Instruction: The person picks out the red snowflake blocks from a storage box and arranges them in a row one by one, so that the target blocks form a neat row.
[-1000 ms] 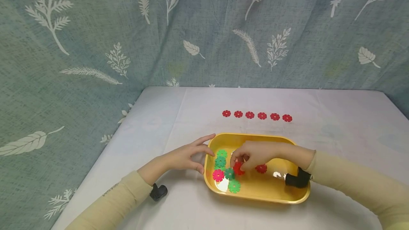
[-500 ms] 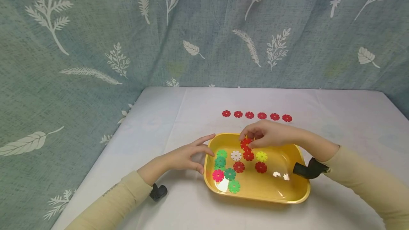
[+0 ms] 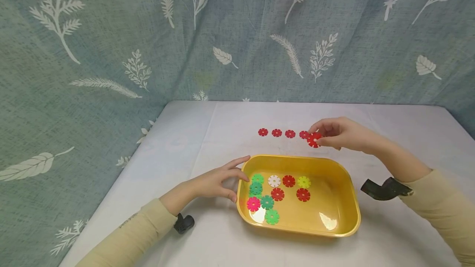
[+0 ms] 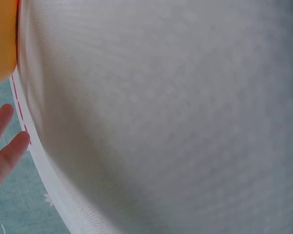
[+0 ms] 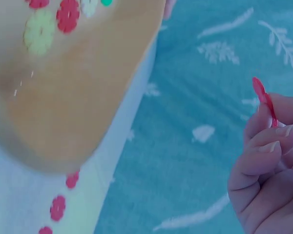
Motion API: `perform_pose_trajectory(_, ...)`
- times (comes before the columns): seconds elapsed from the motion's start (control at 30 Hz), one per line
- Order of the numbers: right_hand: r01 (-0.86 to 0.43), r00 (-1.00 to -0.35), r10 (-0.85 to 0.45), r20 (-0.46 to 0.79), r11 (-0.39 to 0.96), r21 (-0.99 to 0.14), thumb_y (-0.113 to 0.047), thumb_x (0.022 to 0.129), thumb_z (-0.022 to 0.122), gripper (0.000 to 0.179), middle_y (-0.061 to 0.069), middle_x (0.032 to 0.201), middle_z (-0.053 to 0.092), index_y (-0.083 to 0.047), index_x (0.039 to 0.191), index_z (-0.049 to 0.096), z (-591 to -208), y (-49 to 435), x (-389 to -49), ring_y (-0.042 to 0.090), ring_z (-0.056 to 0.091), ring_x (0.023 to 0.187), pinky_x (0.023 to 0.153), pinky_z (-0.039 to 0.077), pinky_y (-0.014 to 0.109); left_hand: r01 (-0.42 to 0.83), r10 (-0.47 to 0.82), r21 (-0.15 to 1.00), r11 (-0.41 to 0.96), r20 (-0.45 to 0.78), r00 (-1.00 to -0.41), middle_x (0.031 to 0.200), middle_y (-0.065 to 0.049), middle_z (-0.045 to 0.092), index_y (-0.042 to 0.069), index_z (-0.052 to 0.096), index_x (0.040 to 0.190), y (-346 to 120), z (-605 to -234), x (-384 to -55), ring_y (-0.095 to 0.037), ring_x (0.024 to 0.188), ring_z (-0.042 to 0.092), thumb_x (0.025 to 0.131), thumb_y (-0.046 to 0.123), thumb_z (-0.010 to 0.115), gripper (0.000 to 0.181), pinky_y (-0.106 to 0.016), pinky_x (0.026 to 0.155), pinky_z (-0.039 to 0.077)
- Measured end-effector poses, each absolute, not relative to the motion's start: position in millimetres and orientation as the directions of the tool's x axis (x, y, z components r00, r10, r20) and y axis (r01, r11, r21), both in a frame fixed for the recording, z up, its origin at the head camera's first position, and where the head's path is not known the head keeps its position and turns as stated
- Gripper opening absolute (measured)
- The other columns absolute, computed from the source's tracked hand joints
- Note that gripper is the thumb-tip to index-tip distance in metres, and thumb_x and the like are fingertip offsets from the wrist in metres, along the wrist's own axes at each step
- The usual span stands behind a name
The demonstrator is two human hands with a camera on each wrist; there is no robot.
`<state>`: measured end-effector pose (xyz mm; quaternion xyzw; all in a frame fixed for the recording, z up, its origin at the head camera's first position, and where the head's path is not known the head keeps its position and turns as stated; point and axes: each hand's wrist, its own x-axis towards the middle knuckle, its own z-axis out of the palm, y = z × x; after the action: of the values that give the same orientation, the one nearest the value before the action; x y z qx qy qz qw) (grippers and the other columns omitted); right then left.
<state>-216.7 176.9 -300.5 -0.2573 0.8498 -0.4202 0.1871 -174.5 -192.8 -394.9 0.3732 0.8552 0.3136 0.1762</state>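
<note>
My right hand [image 3: 345,135] pinches a red notched plastic disc [image 3: 314,140] between thumb and fingers, above the right part of a row of red discs [image 3: 290,134]. The right wrist view shows the pinched disc [image 5: 265,101] edge-on. My left hand [image 3: 219,179] has its fingers spread at the left end of the yellow tray [image 3: 297,230], fingertips at the rim. In the tray lie red discs [image 3: 303,195], a white disc [image 3: 274,181], a yellow disc [image 3: 304,182], a pink disc [image 3: 253,204] and several green discs [image 3: 272,217]. The hand and held disc hide the row's right end.
A white cloth [image 3: 208,234] covers the table, with a patterned blue-green curtain [image 3: 237,52] behind and to the left. Black wrist straps [image 3: 386,188] stick out below both sleeves.
My right hand has lifted a red disc out of the tray and carried it up and rightward to the row. The left hand and tray have stayed put.
</note>
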Motion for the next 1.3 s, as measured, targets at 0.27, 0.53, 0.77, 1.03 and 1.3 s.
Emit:
perform_pose_trajectory(0.27,-0.223,-0.883,-0.462,-0.088,0.576,-0.786,-0.021,0.088,0.061,0.035,0.003,0.078,0.056,-0.007,0.119,0.053,-305.9,209.9,-232.2,0.017,0.046,0.057,0.054,0.045,0.025,0.528,0.749,0.666,0.527,-0.07,-0.659,0.153,0.003,0.013,0.02,0.058,0.112,-192.9,-395.0,-174.1,-0.023,0.139,0.018,0.066,0.043,0.073,0.053,-0.048,0.109,0.024)
perform_pose_trajectory(0.53,-0.1,-0.934,-0.331,-0.133,0.6,-0.794,-0.031,0.089,0.06,0.046,-0.002,0.07,0.049,-0.005,0.124,0.046,-324.2,240.6,-250.7,0.016,0.042,0.055,0.058,0.045,0.026,0.529,0.749,0.665,0.528,-0.072,-0.658,0.153,0.003,0.013,0.02,0.058,0.112,-193.1,-394.6,-173.7,-0.024,0.139,0.017,0.067,0.041,0.074,0.052,-0.048,0.109,0.024)
perform_pose_trajectory(0.77,-0.053,-0.945,-0.283,-0.161,0.622,-0.781,-0.035,0.088,0.059,0.05,0.0,0.067,0.045,-0.005,0.125,0.045,-338.2,258.1,-258.5,0.015,0.042,0.057,0.062,0.044,0.028,0.532,0.751,0.659,0.531,-0.075,-0.656,0.153,0.002,0.013,0.019,0.058,0.112,-192.6,-392.7,-172.8,-0.024,0.139,0.018,0.067,0.042,0.073,0.053,-0.048,0.109,0.025)
perform_pose_trajectory(1.03,0.027,-0.944,-0.251,-0.214,0.588,-0.809,-0.034,0.088,0.059,0.054,-0.005,0.077,0.055,-0.003,0.129,0.043,-363.3,275.8,-271.0,0.013,0.04,0.058,0.062,0.042,0.027,0.532,0.75,0.658,0.533,-0.078,-0.657,0.153,0.003,0.013,0.019,0.058,0.113,-192.5,-393.3,-173.1,-0.023,0.139,0.018,0.067,0.043,0.073,0.054,-0.047,0.109,0.025)
perform_pose_trajectory(1.3,0.116,-0.943,-0.19,-0.274,0.582,-0.805,-0.036,0.086,0.063,0.059,-0.005,0.08,0.057,-0.003,0.131,0.043,-389.3,285.1,-284.9,0.013,0.041,0.059,0.06,0.044,0.023,0.528,0.752,0.667,0.525,-0.074,-0.655,0.153,0.002,0.013,0.018,0.058,0.113,-192.8,-392.6,-172.2,-0.024,0.139,0.018,0.067,0.042,0.073,0.054,-0.048,0.109,0.026)
